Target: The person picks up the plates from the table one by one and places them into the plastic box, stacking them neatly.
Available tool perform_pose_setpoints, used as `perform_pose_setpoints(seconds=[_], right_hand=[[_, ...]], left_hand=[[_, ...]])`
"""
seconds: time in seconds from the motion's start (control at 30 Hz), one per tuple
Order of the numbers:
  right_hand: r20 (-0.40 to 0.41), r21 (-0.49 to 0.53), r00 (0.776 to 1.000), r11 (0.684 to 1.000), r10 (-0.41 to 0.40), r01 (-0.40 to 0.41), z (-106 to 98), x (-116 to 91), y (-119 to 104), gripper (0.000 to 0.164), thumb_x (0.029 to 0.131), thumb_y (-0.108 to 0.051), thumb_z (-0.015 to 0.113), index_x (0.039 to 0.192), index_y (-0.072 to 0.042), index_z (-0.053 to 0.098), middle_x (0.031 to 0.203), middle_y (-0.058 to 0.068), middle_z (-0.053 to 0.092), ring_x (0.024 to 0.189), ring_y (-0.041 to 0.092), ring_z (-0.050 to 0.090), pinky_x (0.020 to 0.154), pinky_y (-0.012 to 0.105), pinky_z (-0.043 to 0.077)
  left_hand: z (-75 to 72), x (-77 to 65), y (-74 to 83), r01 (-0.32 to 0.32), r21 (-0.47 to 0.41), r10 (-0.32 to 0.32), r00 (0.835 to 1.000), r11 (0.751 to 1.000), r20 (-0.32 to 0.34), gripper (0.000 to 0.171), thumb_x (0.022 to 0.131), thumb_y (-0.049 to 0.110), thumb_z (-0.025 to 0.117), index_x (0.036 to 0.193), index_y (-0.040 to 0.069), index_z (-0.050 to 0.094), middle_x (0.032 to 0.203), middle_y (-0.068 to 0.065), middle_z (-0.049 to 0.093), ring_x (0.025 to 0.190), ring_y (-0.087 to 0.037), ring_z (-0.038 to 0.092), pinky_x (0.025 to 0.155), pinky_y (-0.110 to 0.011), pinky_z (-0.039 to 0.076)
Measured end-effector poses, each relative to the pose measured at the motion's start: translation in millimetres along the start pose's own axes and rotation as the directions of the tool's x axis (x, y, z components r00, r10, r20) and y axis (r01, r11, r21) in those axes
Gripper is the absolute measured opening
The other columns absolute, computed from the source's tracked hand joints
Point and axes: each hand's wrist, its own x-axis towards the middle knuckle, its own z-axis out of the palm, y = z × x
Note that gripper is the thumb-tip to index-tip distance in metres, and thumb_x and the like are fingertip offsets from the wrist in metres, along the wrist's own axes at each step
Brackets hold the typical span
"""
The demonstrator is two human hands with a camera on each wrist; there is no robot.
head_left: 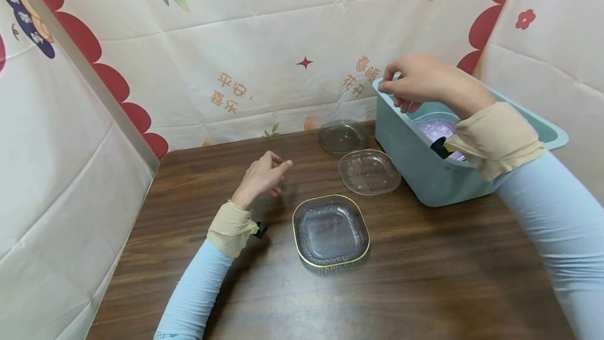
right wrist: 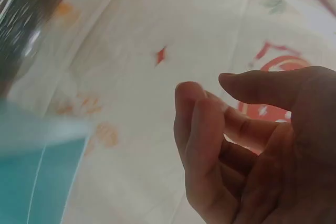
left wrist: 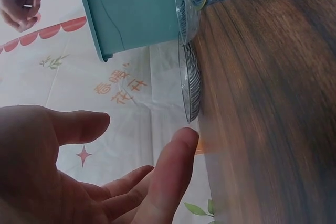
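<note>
My right hand (head_left: pixel 420 83) is raised over the near-left rim of a blue-green plastic bin (head_left: pixel 415 156). Its fingers are loosely bent, and the right wrist view shows nothing between thumb and fingertips. My left hand (head_left: pixel 262 174) hovers above the table's left half, thumb and fingers apart and holding nothing. To its right lies a clear square plate with a gold rim (head_left: pixel 331 232). Behind that, beside the bin, are a clear rounded plate (head_left: pixel 369 172) and another clear plate (head_left: pixel 343 136) near the back edge.
Inside the bin something purple and shiny (head_left: pixel 436 129) shows, partly hidden by my right forearm. The dark wooden table (head_left: pixel 189 256) meets a printed white cloth (head_left: pixel 292 30) at the back, and more white cloth hangs at both sides.
</note>
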Motion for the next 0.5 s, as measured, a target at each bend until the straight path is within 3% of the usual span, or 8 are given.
perform_pose_setpoints(seconds=[0.23,0.4,0.5], right_hand=[[-0.060,0.140,0.998,0.989,-0.037,0.045,37.2,4.5,-24.8,0.025,0.106,-0.027,0.055,0.110,-0.003,0.062,0.070,0.007,0.069,0.057,0.016,0.068,0.056,0.030,0.062],[-0.034,0.349,0.999,0.936,-0.042,0.051,71.7,11.5,-18.4,0.022,0.106,-0.023,0.057,0.110,-0.001,0.061,0.073,0.012,0.069,0.057,0.018,0.068,0.057,0.034,0.064],[-0.045,0.425,0.998,0.904,-0.040,0.055,92.9,16.3,-9.4,0.020,0.106,-0.019,0.056,0.107,0.000,0.061,0.072,0.012,0.068,0.056,0.018,0.066,0.054,0.034,0.063]], left_hand=[[-2.6,0.7,0.4,-0.002,-0.006,0.002,1.000,1.000,0.002,0.052,0.103,0.049,0.058,0.133,0.007,0.054,0.111,-0.019,0.074,0.073,-0.032,0.077,0.069,-0.047,0.067],[-2.7,0.2,1.0,-0.001,-0.013,0.001,1.000,1.000,0.009,0.054,0.102,0.050,0.058,0.133,0.007,0.054,0.110,-0.019,0.074,0.073,-0.033,0.077,0.070,-0.048,0.067],[-2.9,-0.3,0.4,0.003,-0.012,-0.003,1.000,1.000,0.008,0.052,0.103,0.049,0.059,0.131,0.007,0.055,0.109,-0.019,0.075,0.073,-0.033,0.077,0.069,-0.047,0.067]])
